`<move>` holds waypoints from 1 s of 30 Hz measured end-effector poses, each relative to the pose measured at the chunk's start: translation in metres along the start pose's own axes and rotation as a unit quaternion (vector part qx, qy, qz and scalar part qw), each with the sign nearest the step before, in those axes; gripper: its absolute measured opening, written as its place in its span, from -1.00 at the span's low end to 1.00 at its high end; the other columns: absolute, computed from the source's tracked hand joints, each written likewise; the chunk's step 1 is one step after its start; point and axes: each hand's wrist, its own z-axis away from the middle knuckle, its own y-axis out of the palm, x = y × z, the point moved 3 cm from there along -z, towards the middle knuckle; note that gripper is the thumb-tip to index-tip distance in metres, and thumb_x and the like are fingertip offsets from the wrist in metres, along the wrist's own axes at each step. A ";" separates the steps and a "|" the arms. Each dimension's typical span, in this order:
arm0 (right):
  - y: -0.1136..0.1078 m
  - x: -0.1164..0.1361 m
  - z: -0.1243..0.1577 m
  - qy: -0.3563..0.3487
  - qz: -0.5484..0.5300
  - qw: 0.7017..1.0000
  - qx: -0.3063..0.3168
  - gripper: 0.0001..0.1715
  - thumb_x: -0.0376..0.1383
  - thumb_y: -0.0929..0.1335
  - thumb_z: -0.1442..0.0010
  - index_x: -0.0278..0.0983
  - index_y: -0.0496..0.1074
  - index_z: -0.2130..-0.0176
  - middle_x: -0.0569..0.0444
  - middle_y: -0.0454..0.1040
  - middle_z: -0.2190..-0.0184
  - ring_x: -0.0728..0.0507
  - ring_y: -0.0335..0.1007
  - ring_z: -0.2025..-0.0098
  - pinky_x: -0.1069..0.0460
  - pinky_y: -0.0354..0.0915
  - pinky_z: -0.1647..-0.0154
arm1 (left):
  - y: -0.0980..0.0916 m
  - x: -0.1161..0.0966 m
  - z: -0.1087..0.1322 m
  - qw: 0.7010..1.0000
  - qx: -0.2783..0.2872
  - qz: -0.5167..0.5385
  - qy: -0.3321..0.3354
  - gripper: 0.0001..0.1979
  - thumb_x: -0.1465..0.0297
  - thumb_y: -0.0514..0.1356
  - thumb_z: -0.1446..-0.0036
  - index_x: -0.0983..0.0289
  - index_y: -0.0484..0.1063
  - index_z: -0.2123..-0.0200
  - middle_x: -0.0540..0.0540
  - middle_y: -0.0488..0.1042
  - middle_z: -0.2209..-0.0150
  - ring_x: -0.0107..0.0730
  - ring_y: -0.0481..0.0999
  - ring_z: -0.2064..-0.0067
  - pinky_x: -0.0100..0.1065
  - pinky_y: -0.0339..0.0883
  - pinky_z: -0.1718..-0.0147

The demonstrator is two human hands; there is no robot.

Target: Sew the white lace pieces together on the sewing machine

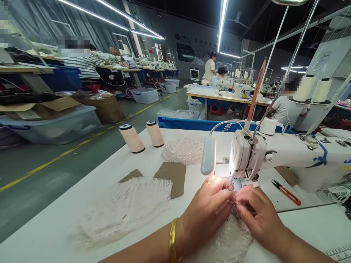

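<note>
Both hands meet just in front of the needle area of a white sewing machine (246, 153). My left hand (212, 202) pinches the edge of a cream lace fabric piece (231, 237). Opposite it, my right hand (259, 206) is closed on the same edge, fingertips nearly touching the left ones. The lace hangs below the hands toward the table's front. A lamp on a bent neck (208, 157) lights the needle area. Exactly how the fingertips overlap the fabric edge is partly hidden.
Cream lace pieces (131, 208) and brown cardboard (178, 179) lie left on the white table (109, 160), near two thread cones (132, 138). Red-handled thread snips (287, 193) rest on the right by the machine. Other people sit at machines farther off.
</note>
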 end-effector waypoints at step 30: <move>0.004 -0.028 -0.020 0.145 0.199 0.951 0.188 -0.91 -0.33 0.33 -0.35 -0.17 0.37 0.26 0.13 0.46 0.40 -0.11 0.34 0.41 0.05 0.04 0.44 | 0.023 0.012 0.015 0.991 0.110 -0.067 0.037 -0.74 0.57 0.18 -0.33 0.25 0.37 0.44 0.00 0.50 0.38 -0.31 0.34 0.31 -0.20 0.16 0.23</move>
